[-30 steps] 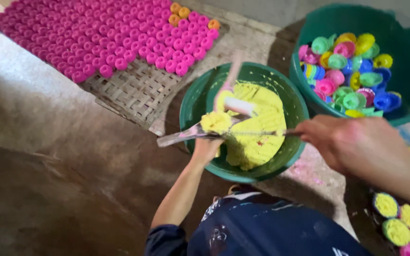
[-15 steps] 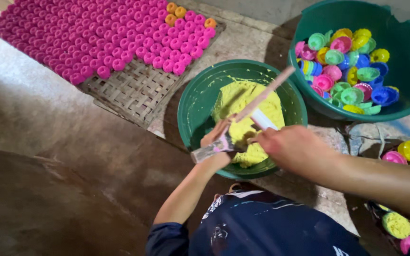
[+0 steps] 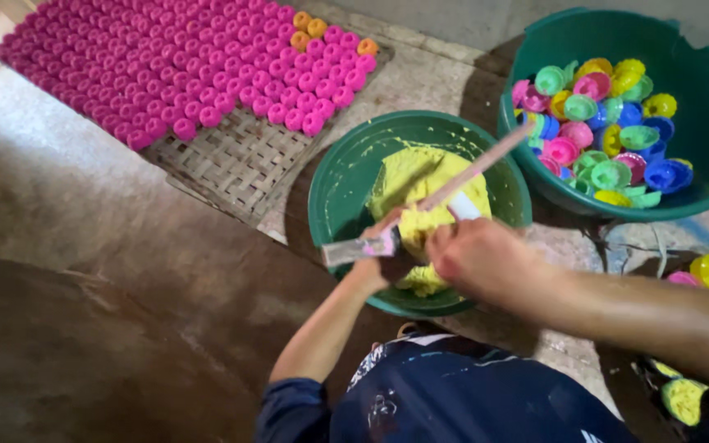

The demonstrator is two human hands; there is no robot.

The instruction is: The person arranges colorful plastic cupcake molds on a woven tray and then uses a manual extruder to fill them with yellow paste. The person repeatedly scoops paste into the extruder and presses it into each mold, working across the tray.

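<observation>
our left hand is clenched around a flat metal scraper, and what else it may grip is hidden behind our right hand, which is closed on a long pale wooden stick slanting up to the far right. both hands sit over the near edge of a small green plastic basin holding a mound of yellow paste; our fingertips are hard to make out. far right, a large green tub of mixed coloured plastic moulds is cut off by the frame. far left, rows of pink moulded pieces lie on a woven bamboo mat on the stained concrete floor.
</observation>
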